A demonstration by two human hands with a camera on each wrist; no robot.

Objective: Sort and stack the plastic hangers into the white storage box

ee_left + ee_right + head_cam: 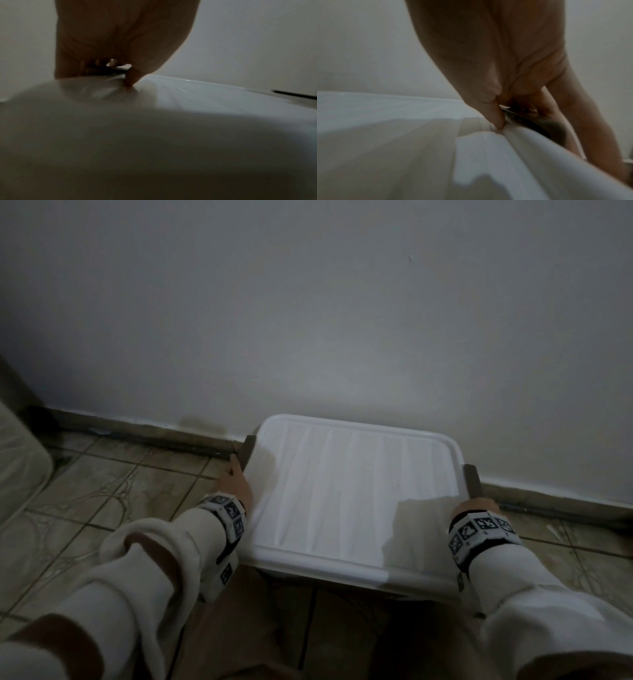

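On a tiled floor (113,474) by a white wall (308,302), the lidded white storage box (349,491) sits between both grips: left hand (236,484) and right hand (474,506), arms outstretched, each curl around a dark side latch (247,451), thumbs pressed on the lid rim.

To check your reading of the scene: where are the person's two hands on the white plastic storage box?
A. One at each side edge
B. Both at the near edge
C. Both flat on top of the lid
A: the left hand and right hand sit at opposite side edges of the white plastic storage box, by its dark latches.
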